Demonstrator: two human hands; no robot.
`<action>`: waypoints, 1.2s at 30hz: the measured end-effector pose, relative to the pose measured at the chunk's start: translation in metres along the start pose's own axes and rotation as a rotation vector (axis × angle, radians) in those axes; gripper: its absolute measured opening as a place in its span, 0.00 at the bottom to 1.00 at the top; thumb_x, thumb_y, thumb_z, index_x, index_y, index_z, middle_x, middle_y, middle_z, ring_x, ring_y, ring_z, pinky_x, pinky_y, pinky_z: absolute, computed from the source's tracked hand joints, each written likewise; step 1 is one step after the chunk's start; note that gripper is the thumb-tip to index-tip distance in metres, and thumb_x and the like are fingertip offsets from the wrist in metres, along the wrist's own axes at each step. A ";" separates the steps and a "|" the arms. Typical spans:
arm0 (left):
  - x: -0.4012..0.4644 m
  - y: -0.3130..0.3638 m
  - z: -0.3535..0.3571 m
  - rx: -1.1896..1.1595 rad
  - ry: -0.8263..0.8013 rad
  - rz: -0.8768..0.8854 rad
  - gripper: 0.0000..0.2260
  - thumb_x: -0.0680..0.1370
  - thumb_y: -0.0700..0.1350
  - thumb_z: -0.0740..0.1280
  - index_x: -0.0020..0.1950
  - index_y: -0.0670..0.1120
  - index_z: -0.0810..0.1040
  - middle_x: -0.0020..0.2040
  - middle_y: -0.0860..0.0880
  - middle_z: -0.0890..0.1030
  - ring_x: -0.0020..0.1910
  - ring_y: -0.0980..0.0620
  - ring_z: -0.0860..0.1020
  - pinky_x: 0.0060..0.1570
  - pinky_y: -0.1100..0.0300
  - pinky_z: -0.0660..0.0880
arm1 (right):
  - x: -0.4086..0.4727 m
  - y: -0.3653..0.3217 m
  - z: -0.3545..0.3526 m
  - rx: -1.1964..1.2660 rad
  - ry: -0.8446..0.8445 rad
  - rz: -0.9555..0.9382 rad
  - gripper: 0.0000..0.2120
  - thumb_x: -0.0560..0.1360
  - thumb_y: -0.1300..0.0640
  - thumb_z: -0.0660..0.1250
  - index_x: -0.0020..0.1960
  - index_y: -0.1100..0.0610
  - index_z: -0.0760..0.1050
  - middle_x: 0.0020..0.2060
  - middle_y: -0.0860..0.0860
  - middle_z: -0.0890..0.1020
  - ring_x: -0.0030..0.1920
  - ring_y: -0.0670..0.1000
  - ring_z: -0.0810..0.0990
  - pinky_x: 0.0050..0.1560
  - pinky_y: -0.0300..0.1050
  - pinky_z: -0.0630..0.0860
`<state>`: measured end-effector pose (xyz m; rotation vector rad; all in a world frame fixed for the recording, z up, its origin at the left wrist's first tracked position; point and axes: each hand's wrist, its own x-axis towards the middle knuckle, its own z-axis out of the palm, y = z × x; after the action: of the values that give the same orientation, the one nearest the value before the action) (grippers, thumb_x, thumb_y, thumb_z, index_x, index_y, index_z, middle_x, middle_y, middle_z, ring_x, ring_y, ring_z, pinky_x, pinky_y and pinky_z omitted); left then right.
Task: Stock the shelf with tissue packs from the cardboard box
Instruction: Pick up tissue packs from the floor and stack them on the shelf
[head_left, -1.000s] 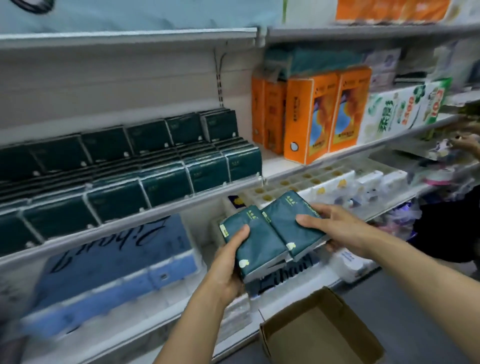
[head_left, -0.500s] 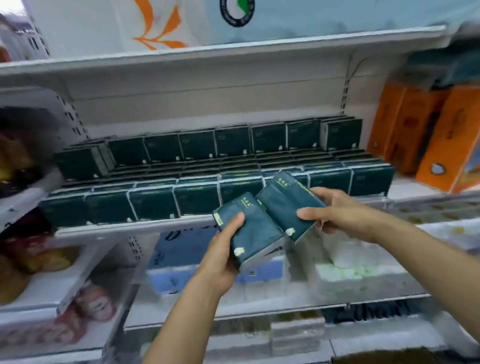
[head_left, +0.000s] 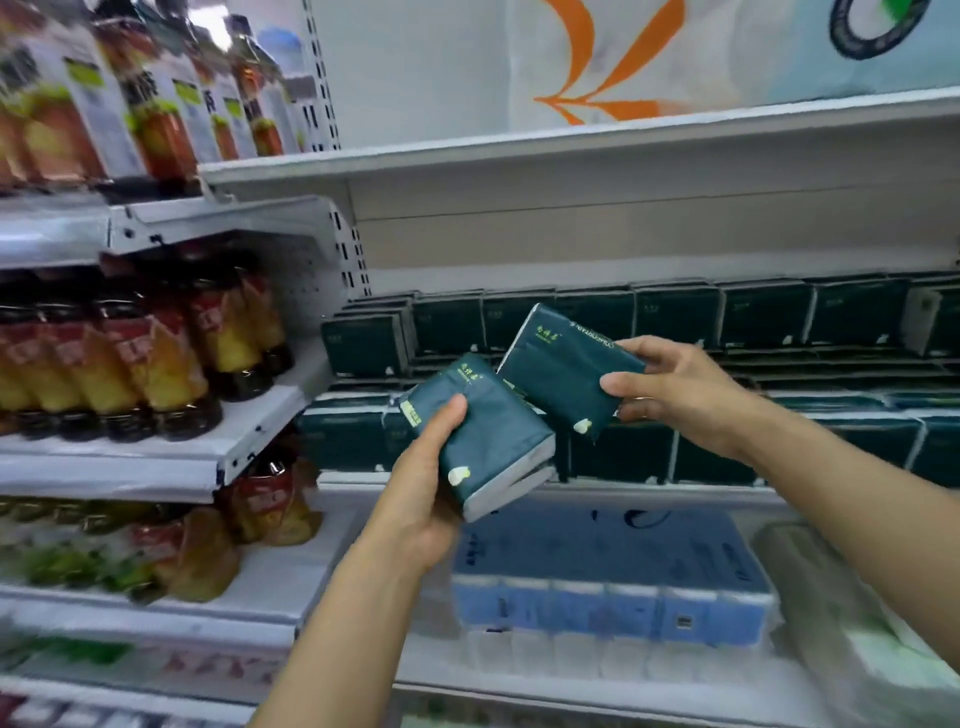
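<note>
Store shelving (head_left: 571, 150) fills the frame; mid-frame the left hand (head_left: 421, 499) grips one dark green tissue pack (head_left: 483, 431), and the right hand (head_left: 675, 395) pinches another (head_left: 561, 369).

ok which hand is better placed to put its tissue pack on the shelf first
Probably the right hand: its pack is higher, level with the stocked dark green rows. The left hand holds its pack lower.

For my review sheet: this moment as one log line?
left hand: holds tissue pack | right hand: holds second pack | shelf: not yet placed
</note>
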<state>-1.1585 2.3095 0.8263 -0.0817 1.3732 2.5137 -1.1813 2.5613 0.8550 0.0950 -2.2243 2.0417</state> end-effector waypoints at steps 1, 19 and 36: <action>0.002 0.010 -0.011 -0.002 0.010 0.009 0.22 0.70 0.52 0.73 0.63 0.47 0.80 0.57 0.45 0.85 0.58 0.45 0.83 0.64 0.46 0.76 | 0.010 -0.001 0.013 0.003 -0.018 -0.007 0.17 0.72 0.67 0.72 0.59 0.59 0.77 0.53 0.60 0.83 0.51 0.59 0.83 0.53 0.53 0.81; 0.063 0.096 -0.089 -0.051 0.172 0.121 0.15 0.75 0.50 0.71 0.60 0.48 0.80 0.53 0.46 0.86 0.50 0.47 0.85 0.57 0.47 0.79 | 0.188 -0.004 0.100 -0.444 0.117 -0.094 0.22 0.69 0.64 0.77 0.60 0.62 0.75 0.46 0.57 0.80 0.50 0.59 0.81 0.59 0.56 0.78; 0.091 0.097 -0.099 -0.082 0.167 0.138 0.19 0.73 0.51 0.72 0.62 0.49 0.80 0.54 0.46 0.86 0.50 0.47 0.86 0.53 0.48 0.79 | 0.232 0.028 0.131 -0.647 0.148 -0.248 0.13 0.72 0.58 0.74 0.52 0.59 0.72 0.39 0.48 0.74 0.44 0.51 0.76 0.45 0.43 0.72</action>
<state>-1.2802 2.1963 0.8351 -0.2261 1.3798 2.7320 -1.4213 2.4413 0.8474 0.1412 -2.4989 1.1033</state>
